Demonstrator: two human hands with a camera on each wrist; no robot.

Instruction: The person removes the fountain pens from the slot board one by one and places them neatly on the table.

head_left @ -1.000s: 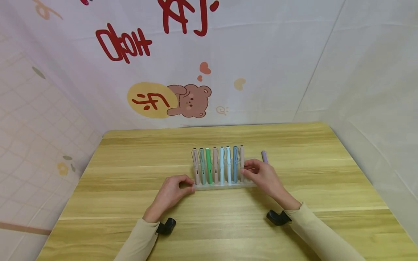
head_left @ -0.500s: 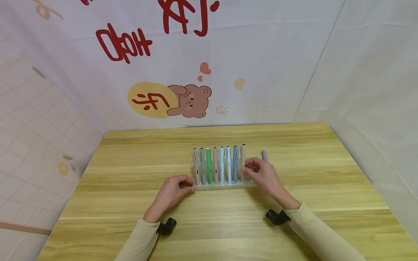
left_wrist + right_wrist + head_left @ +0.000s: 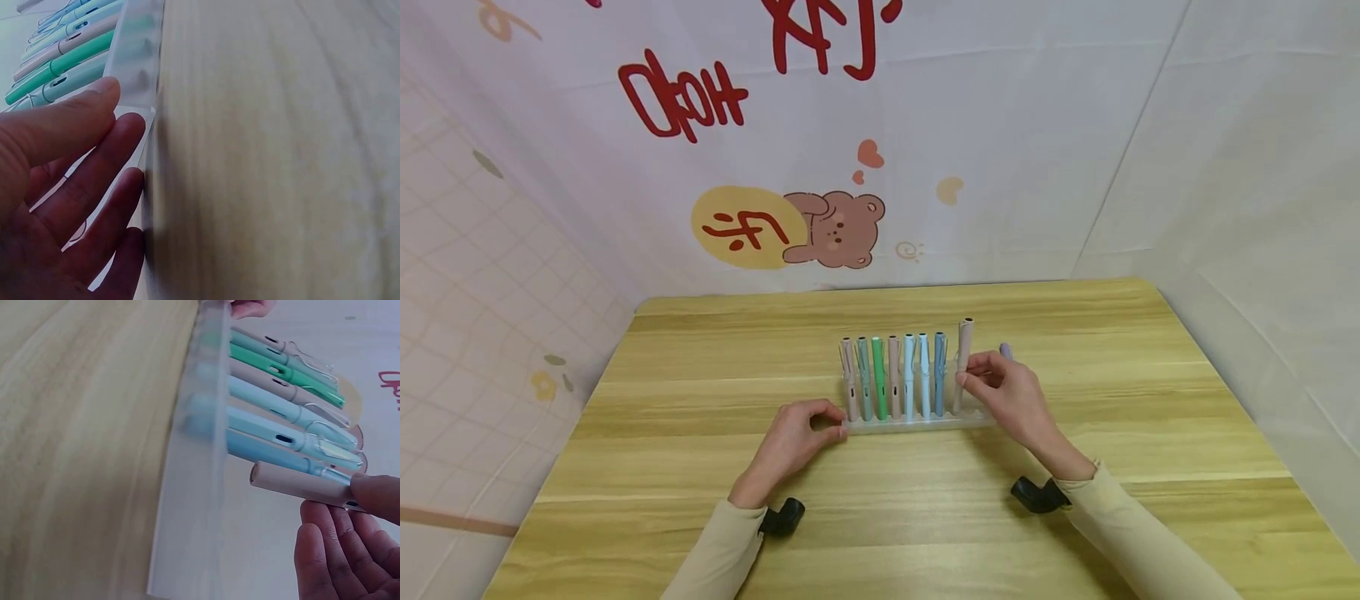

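Your right fingers [image 3: 309,550] have a near-closed pinch on the beige pen [image 3: 300,484], 3 o'clock of the blue pen [image 3: 939,379]; only the right wrist cam shows its bottom clear of the rack [image 3: 190,525]. Your left fingers [image 3: 128,132], barely apart, pinch the rack's 9 o'clock end. Just the head cam catches the purple pen [image 3: 1006,350], 12 o'clock from your right.

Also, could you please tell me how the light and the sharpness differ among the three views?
Head view: bright, the row of pens fairly clear; left wrist view: dimmer, the left hand shaded, the table soft; right wrist view: paler, the held pen fairly crisp, the cloudy pen rack blurry.
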